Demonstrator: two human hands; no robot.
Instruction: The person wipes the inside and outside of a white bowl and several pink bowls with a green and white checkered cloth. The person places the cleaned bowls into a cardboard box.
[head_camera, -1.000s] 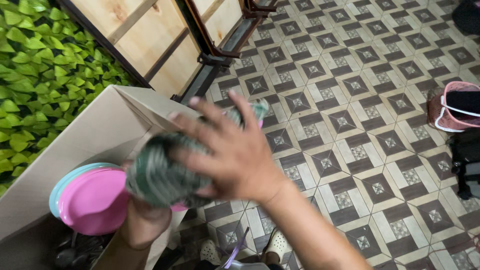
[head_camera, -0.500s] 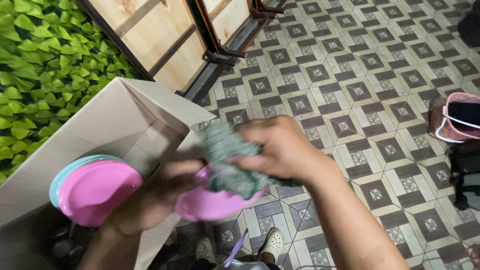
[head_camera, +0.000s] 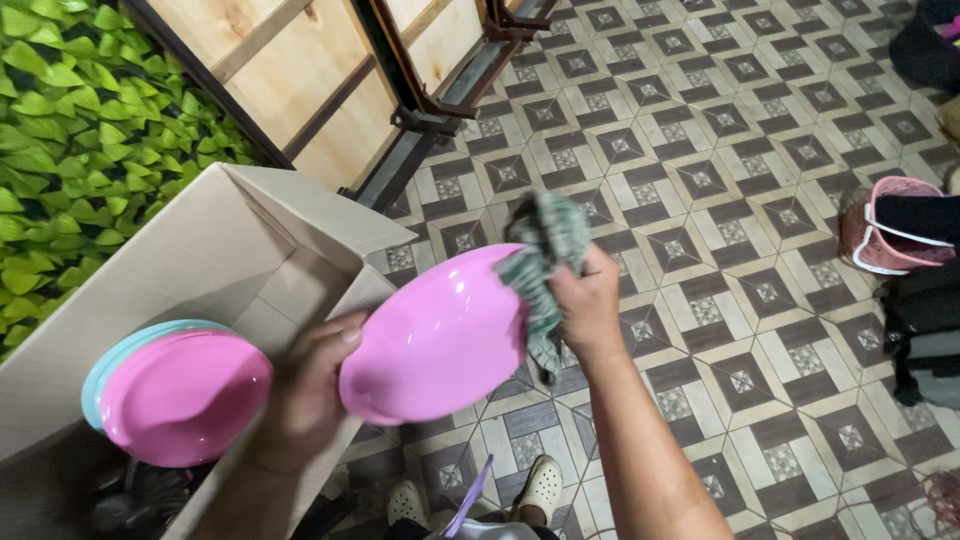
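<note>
My left hand (head_camera: 305, 390) grips the left edge of a pink oval plastic plate (head_camera: 435, 340) and holds it tilted over the floor. My right hand (head_camera: 590, 300) clutches a crumpled green-grey cloth (head_camera: 540, 250) against the plate's right rim. To the left stands an open cardboard box (head_camera: 220, 250). Inside it a second pink plate (head_camera: 180, 395) lies on a light blue plate (head_camera: 105, 365).
A leafy green wall (head_camera: 80, 130) lies behind the box. Wooden panels in a dark metal frame (head_camera: 400, 70) stand on the patterned tile floor (head_camera: 720, 150). A pink basket (head_camera: 890, 235) and a dark bag (head_camera: 925, 330) sit at the right. Light-coloured shoes (head_camera: 545, 485) show below.
The cloth moved from over the plate's face to its right rim. The plate's pink underside now faces me, raised and tilted. My right hand shifted rightward.
</note>
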